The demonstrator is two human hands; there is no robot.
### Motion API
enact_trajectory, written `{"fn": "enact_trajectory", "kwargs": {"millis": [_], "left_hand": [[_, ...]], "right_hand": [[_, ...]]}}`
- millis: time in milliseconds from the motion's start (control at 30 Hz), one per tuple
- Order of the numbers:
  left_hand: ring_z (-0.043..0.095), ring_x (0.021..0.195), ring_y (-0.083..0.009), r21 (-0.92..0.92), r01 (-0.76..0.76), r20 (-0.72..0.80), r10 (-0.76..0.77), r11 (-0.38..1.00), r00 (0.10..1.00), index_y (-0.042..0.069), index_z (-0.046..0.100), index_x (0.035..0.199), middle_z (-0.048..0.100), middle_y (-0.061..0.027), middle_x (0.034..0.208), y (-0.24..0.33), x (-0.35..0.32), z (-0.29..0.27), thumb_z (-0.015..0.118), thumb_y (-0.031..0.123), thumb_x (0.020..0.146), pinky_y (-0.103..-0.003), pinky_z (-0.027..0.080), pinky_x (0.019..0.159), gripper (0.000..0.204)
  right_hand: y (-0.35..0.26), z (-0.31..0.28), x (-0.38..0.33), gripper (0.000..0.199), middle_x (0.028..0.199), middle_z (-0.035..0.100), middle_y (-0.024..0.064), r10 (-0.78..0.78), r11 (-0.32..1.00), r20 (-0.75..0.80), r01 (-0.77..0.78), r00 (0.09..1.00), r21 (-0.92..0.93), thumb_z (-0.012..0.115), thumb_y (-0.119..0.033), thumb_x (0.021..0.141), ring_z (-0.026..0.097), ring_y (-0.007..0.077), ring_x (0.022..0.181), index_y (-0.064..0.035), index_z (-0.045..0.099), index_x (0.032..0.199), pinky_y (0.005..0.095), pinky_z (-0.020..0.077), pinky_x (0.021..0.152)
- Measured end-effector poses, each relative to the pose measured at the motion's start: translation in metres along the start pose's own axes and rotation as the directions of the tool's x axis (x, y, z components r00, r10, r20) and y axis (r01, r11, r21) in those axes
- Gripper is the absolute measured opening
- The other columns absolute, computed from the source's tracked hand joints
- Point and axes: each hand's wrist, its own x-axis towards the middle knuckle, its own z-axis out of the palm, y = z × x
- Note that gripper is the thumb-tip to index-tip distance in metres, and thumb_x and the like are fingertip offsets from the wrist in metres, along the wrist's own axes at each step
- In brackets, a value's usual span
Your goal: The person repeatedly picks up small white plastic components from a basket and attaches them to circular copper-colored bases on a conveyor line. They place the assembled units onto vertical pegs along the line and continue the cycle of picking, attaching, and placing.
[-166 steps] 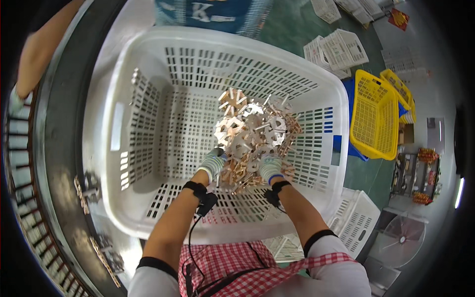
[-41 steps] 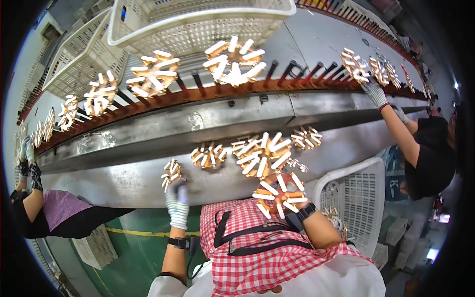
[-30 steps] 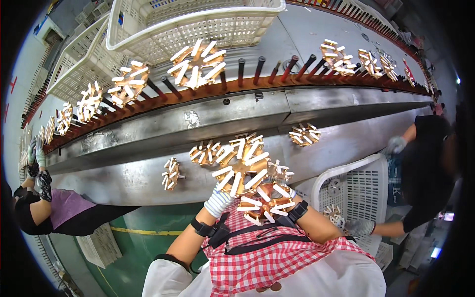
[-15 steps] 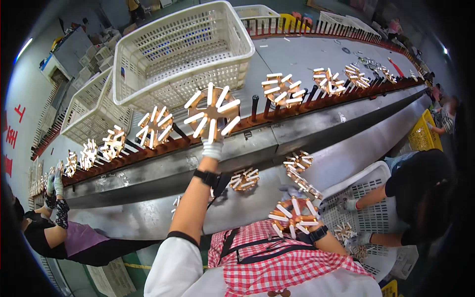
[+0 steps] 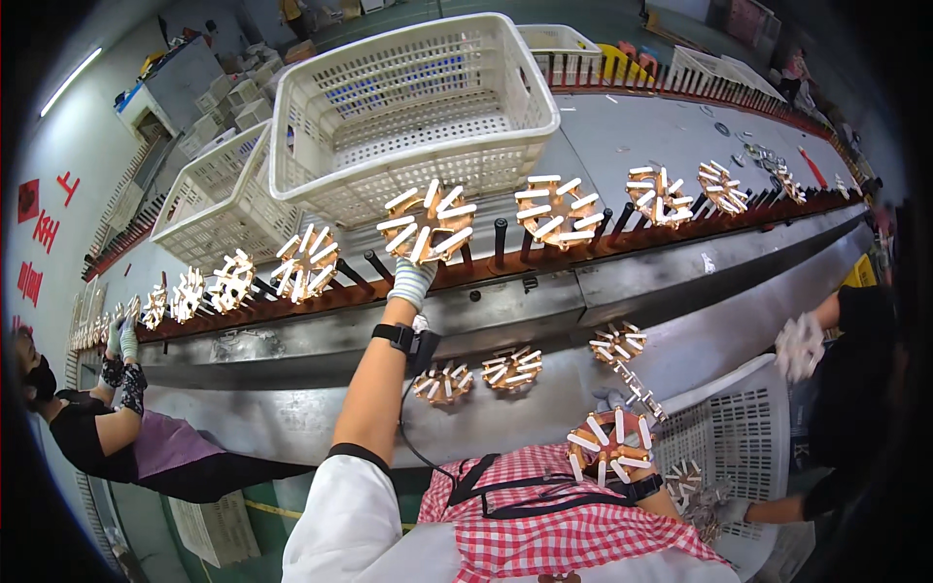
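My left hand (image 5: 412, 282), in a striped pale glove, reaches forward to the rail. Its fingers close on the lower edge of a round copper-coloured part (image 5: 425, 222) with white strips sticking out around it. Near my apron, my right hand (image 5: 611, 398) is mostly hidden behind a similar copper-coloured part (image 5: 610, 445), which it holds upright. Just beyond it lie another such part (image 5: 618, 342) and a slanting row of white-stripped pieces (image 5: 639, 389). Two more parts, one (image 5: 443, 382) and a second (image 5: 512, 368), rest on the metal ledge right of my left forearm.
A brown rail (image 5: 466, 276) with dark pegs crosses ahead, bearing several similar parts. Behind it stands a large white crate (image 5: 418, 170). At right, a co-worker's gloved hand (image 5: 799, 346) is raised by a white basket (image 5: 748, 418). Another person (image 5: 117, 418) works at left.
The part in my left hand has moved away from me, toward the rail. The co-worker at right has lifted one hand out of the basket. My view has shifted slightly.
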Motion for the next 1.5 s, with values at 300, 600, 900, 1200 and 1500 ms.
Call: {"fn": "enact_trajectory", "kwargs": {"millis": [300,600,900,1200,1500], "left_hand": [[0.054,0.119,-0.0293,0.144,0.08,-0.459,-0.005,0.986,0.889,0.005,0.054,0.13,0.055,-0.0135,0.135,0.018,-0.011,0.014,0.047,0.029,0.098,-0.044,0.042,0.104,0.04],[0.048,0.127,-0.0318,-0.166,0.187,-0.413,-0.24,0.968,0.879,0.009,0.053,0.132,0.055,-0.0107,0.136,-0.001,-0.033,0.037,0.043,0.033,0.098,-0.047,0.034,0.11,0.043],[0.057,0.099,-0.025,-0.442,-0.019,-0.846,-0.409,0.897,0.342,-0.002,0.057,0.115,0.059,-0.0176,0.108,0.103,-0.131,0.0,0.061,0.013,0.092,-0.036,0.049,0.089,0.028],[0.067,0.075,-0.0178,-0.342,0.223,-0.418,-0.361,0.913,0.834,0.001,0.068,0.106,0.072,-0.0138,0.086,0.037,-0.067,-0.093,0.074,0.023,0.083,-0.031,0.053,0.072,0.033],[0.068,0.086,-0.03,-0.028,0.463,-0.383,-0.437,0.886,0.814,0.003,0.067,0.104,0.071,-0.0162,0.097,0.093,-0.053,-0.118,0.074,0.024,0.081,-0.039,0.053,0.08,0.032]], "right_hand": [[-0.001,-0.093,0.035,0.089,0.127,0.056,0.0189,0.044,0.946,0.2,-0.105,0.979,0.306,0.086,-0.027,0.061,0.056,0.0344,0.117,-0.0022,0.044,0.135,0.045,0.0485,0.1],[-0.057,-0.127,0.034,0.088,0.126,0.054,0.0206,0.024,0.984,0.278,-0.071,0.96,0.162,0.085,-0.026,0.064,0.057,0.0355,0.115,-0.0024,0.041,0.136,0.0465,0.0536,0.092],[-0.078,-0.194,0.036,0.068,0.151,0.024,0.0038,0.172,0.584,0.423,-0.438,0.889,0.683,0.045,-0.04,0.089,0.023,0.0255,0.138,-0.0209,0.02,0.149,0.0575,0.0291,0.106],[-0.085,-0.178,0.055,0.06,0.15,0.027,0.0044,0.146,0.929,0.359,-0.252,0.922,0.269,0.045,-0.032,0.091,0.029,0.0251,0.137,-0.0219,0.026,0.147,0.0522,0.0366,0.104],[-0.052,-0.172,0.08,0.072,0.134,0.045,0.0141,0.121,0.933,0.213,-0.185,0.97,0.31,0.069,-0.029,0.074,0.046,0.0311,0.121,-0.0085,0.039,0.136,0.0486,0.0478,0.093]]}}
